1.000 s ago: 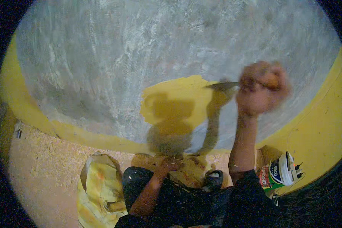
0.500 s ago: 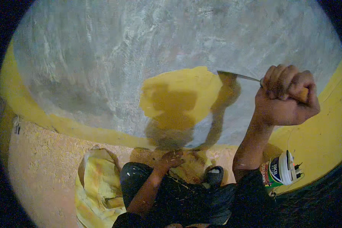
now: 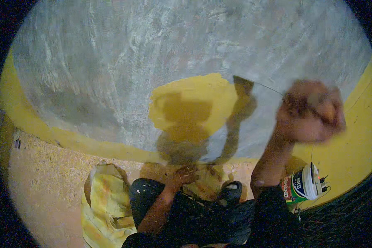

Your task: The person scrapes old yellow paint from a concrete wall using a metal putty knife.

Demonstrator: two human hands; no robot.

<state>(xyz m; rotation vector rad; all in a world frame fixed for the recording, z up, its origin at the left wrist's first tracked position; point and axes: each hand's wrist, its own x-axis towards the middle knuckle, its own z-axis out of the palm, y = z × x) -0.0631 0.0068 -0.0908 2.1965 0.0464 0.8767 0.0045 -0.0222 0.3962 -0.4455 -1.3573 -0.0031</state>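
A wall with a grey, scraped-looking surface (image 3: 153, 45) fills the upper view, with a patch of yellow paint (image 3: 223, 103) in its lower middle. My right hand (image 3: 312, 111), blurred by motion, is wrapped round the handle of a scraper (image 3: 244, 84). The dark scraper blade lies at the right edge of the yellow patch; whether it touches the wall cannot be told. Low down, my left hand (image 3: 184, 177) rests by my knee with its fingers stretched out, holding nothing. Shadows of my head and right arm fall across the patch.
A paint bucket (image 3: 297, 186) with a white rim and cables stands at the right. On the floor at left lies a crumpled yellowish sack (image 3: 105, 211). Paint flakes (image 3: 70, 155) litter the floor along the wall's yellow lower band (image 3: 91, 142). My slippered foot (image 3: 231, 192) is close to the wall.
My right hand has dropped slightly and the scraper blade has tilted, showing more of its face. The blade has shifted a little left. My left hand has barely moved.
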